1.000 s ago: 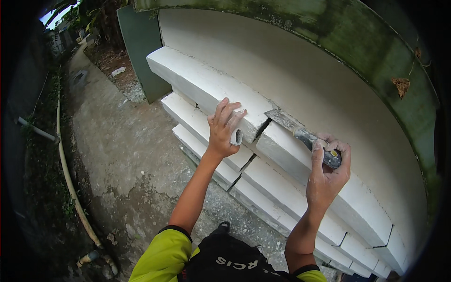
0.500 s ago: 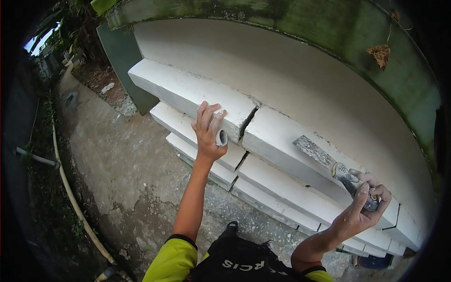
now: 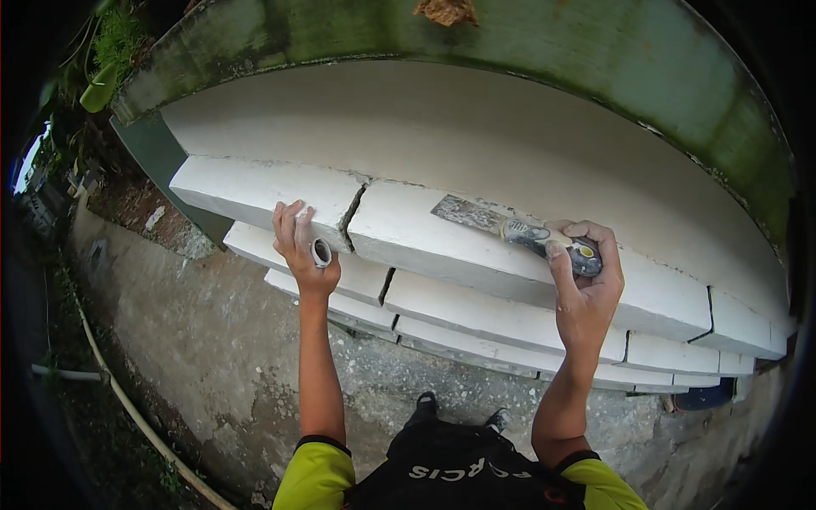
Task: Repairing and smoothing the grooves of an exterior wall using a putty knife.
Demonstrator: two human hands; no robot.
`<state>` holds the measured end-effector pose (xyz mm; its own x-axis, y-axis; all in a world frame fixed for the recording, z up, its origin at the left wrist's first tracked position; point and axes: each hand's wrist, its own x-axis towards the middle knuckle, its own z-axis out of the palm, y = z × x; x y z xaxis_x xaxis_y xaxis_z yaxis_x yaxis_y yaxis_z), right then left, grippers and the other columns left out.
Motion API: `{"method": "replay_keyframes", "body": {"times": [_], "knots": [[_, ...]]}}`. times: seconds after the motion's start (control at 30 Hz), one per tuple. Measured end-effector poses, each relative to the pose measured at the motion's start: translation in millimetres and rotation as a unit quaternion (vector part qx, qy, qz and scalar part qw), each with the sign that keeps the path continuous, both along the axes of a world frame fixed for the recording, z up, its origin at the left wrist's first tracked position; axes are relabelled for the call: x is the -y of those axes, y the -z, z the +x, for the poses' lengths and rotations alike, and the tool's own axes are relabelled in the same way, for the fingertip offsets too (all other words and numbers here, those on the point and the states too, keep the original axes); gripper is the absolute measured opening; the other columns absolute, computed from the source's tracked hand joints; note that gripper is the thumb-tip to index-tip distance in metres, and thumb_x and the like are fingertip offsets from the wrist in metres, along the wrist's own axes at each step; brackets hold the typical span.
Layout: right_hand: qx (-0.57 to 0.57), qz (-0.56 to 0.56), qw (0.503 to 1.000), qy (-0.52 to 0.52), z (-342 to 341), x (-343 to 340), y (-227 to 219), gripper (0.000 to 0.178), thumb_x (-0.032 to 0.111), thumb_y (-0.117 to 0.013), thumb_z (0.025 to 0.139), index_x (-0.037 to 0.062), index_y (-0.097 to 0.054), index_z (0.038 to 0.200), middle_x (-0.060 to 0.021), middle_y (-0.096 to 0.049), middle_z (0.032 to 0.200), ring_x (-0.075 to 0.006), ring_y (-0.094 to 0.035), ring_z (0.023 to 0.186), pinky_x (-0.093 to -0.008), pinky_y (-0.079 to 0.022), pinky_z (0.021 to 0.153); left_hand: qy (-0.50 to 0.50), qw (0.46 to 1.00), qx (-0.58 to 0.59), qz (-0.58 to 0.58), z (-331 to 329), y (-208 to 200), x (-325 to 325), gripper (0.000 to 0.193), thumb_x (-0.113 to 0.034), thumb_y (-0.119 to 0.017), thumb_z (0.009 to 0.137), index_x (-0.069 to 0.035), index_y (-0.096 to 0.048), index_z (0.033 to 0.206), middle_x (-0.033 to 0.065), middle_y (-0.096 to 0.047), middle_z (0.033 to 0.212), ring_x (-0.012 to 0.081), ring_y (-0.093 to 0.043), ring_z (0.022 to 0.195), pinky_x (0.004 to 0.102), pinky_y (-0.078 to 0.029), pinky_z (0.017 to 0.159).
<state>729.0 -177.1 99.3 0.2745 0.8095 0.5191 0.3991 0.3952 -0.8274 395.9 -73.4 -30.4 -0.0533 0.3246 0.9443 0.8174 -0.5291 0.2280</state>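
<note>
From my end, the right hand [image 3: 588, 276] is wrapped around the handle of a putty knife [image 3: 514, 231], its speckled blade over the top of a white block ledge [image 3: 408, 219]; I can't tell whether it touches. Well apart, the left hand [image 3: 302, 259] has its fingers at the front edge near a dark joint [image 3: 352, 214], a white tube [image 3: 321, 252] by its palm; I can't tell if it's gripped. Outdoors, a pale wall [image 3: 382, 119] rises behind, rough concrete paving [image 3: 212, 323] lies below.

So I'm seeing stepped rows of white blocks [image 3: 442, 248], scraper [image 3: 523, 232] over the top row, can't tell if touching. Stained concrete [image 3: 212, 357] below, two shoes [image 3: 427, 399] on it.
</note>
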Motion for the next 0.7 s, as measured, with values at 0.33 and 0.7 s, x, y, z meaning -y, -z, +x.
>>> {"method": "replay_keyframes", "body": {"times": [0.33, 0.7], "knots": [[-0.082, 0.098, 0.991, 0.038, 77.4, 34.4, 7.5, 0.033, -0.003, -0.066, 0.089, 0.0043, -0.048, 0.116, -0.0128, -0.068, 0.102, -0.0120, -0.060, 0.094, -0.0259, -0.048, 0.087, -0.034, 0.999, -0.036, 0.020, 5.6, -8.8, 6.2, 0.071, 0.003, -0.065, 0.068, -0.005, -0.046, 0.136, 0.0152, -0.047, 0.141, 0.0434, -0.033, 0.141, 0.0547, -0.024, 0.113], [-0.054, 0.235, 0.961, 0.132, 207.1, 149.7, 23.8, 0.054, 0.016, -0.069, 0.089, -0.0021, -0.040, 0.130, -0.0199, -0.066, 0.101, -0.0257, -0.066, 0.097, -0.0384, -0.051, 0.093, -0.004, 0.988, -0.135, -0.076, 133.5, -77.8, 84.0, 0.080, 0.012, -0.059, 0.060, -0.015, -0.055, 0.136, 0.0050, -0.055, 0.142, 0.0279, -0.044, 0.138, 0.0447, -0.033, 0.109]]}}
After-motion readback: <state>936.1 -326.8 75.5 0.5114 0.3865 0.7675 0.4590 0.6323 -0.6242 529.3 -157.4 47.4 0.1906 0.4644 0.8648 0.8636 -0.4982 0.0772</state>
